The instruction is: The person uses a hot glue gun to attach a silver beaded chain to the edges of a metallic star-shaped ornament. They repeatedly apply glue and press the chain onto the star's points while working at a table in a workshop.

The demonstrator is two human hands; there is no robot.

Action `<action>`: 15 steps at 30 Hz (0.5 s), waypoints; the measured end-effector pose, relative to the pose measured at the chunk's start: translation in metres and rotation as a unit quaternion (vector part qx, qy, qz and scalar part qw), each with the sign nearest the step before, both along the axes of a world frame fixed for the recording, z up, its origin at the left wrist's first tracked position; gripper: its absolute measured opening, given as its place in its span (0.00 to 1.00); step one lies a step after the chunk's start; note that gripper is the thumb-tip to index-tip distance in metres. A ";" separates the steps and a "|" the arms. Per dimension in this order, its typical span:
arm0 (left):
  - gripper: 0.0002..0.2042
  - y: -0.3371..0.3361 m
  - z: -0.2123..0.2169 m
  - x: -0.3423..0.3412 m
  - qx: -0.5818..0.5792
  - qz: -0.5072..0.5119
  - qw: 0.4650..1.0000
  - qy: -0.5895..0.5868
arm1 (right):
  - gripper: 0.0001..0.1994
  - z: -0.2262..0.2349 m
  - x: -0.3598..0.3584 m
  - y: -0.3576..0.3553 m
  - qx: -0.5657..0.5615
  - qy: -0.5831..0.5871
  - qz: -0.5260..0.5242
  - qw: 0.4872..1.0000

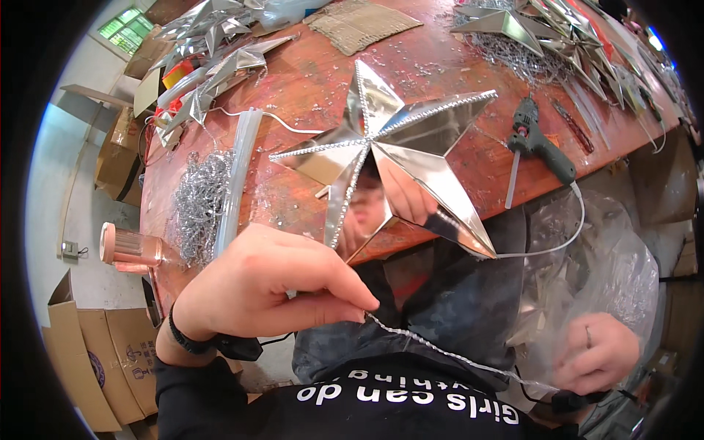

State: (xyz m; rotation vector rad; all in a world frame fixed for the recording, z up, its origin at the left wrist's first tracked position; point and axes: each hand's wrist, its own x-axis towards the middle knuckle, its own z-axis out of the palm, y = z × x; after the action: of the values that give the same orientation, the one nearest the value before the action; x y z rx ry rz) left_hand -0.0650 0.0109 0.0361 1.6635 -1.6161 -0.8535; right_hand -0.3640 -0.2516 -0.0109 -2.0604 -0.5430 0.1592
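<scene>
My left hand (275, 282) pinches one end of a thin silver beaded trim (447, 353) between thumb and forefinger. The strand runs down to the right across my lap to my right hand (598, 353), whose curled fingers close on its other end. Just beyond my left hand, a shiny silver folded star (411, 187) lies on the table near its front edge. Beaded trim lines several of its ridges, while others are bare. To the star's right rests a dark green glue gun (539, 136) with a clear glue stick and a white cord.
The red table (293, 88) holds a tangle of silver trim (202, 202), clear glue sticks (238, 176), a pinkish jar (136, 247), pliers (573, 126) and cardboard (359, 26). More silver stars (506, 29) pile at the back. A plastic bag (594, 257) hangs beside my right hand.
</scene>
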 end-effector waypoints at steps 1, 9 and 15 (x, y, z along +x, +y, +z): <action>0.07 -0.002 0.004 -0.006 0.014 0.026 1.000 -0.003 | 0.10 0.001 0.008 0.013 -0.033 -0.012 -0.062 0.997; 0.10 -0.032 0.017 -0.038 -0.089 -0.030 0.994 -0.053 | 0.18 0.009 0.083 0.095 0.108 -0.117 -0.254 0.954; 0.12 -0.035 0.018 -0.036 -0.100 0.001 0.994 -0.053 | 0.18 0.003 0.086 0.100 0.237 -0.024 -0.264 0.935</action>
State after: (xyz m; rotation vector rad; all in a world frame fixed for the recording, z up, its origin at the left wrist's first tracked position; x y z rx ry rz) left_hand -0.1014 -0.0244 0.0545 1.5913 -1.7108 -0.5888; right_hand -0.2778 -0.1516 -0.0076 -1.6638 -0.0281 -0.3150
